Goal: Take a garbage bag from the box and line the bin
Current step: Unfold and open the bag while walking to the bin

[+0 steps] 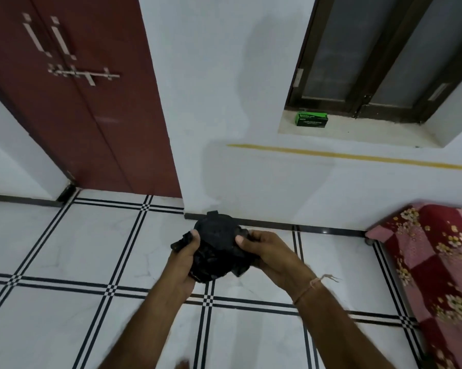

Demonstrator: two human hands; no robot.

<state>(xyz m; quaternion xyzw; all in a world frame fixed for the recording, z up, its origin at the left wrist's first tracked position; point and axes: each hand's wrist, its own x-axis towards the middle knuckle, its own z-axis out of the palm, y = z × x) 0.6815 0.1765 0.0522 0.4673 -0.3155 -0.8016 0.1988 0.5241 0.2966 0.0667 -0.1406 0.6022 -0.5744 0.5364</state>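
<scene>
A black garbage bag (pixel 217 246), still bunched and folded, is held in front of me over the tiled floor. My left hand (pixel 183 262) grips its left side with the thumb on top. My right hand (pixel 264 251) grips its right side, thumb pressed on the plastic. The green box (pixel 311 119) of garbage bags stands on the window ledge, far above and right of my hands. No bin is in view.
A dark red double door (pixel 78 102) with a latch is at the left. A bed with a red floral cover (pixel 437 262) stands at the right. White wall and a dark-framed window (pixel 384 54) are ahead. White floor tiles (pixel 64 249) with black lines lie below.
</scene>
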